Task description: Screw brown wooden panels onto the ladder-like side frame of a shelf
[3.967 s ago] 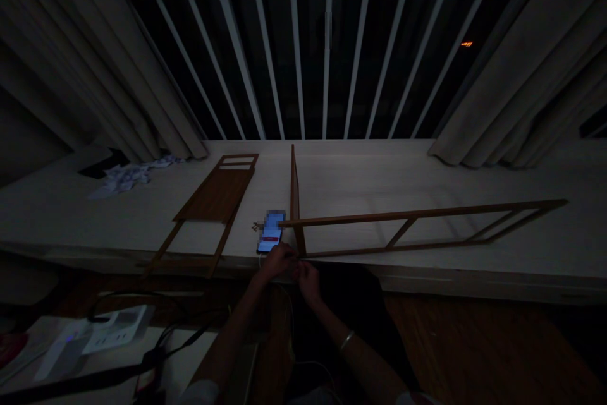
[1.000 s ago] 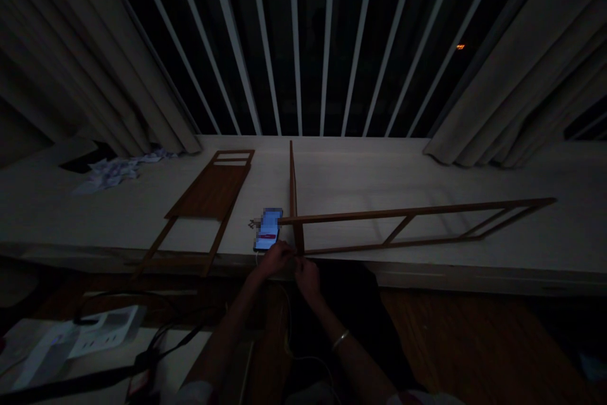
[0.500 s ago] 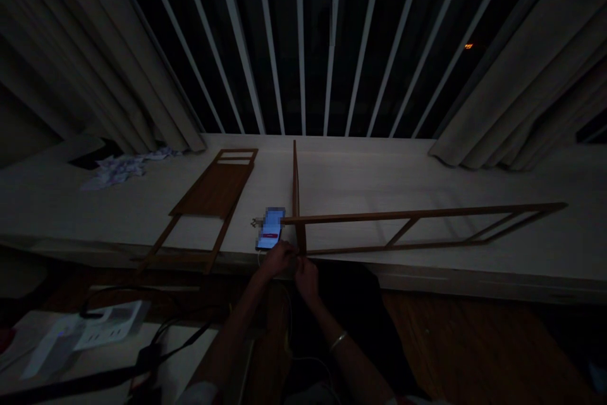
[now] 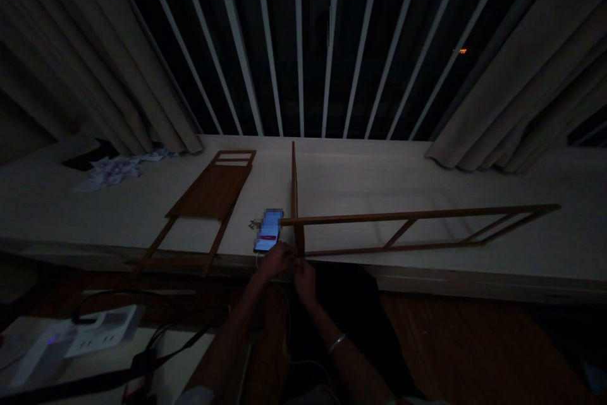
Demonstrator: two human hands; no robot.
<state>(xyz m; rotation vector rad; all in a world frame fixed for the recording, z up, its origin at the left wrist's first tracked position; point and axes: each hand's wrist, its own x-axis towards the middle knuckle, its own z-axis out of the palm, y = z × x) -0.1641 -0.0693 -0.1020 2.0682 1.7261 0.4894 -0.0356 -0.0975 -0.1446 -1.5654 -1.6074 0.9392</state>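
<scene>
In dim light, my left hand (image 4: 275,261) and my right hand (image 4: 303,277) meet at the near bottom corner of an upright wooden panel (image 4: 294,199) on a pale ledge (image 4: 370,171). A long wooden ladder-like frame (image 4: 417,228) joins that panel and runs off to the right. Both hands have their fingers pinched together at the joint; whatever small thing they hold is too dark to name. A lit phone (image 4: 269,230) lies just left of the panel, touching my left hand's far side.
A second wooden panel with legs (image 4: 208,203) lies flat to the left. Crumpled papers (image 4: 116,170) sit at the far left by the curtain (image 4: 118,76). White window bars (image 4: 298,51) rise behind. A power strip (image 4: 102,332) with cables lies on the lower left.
Both hands stay at the same corner of the frame with only small shifts. The camera view wobbles slightly; nothing on the ledge has moved.
</scene>
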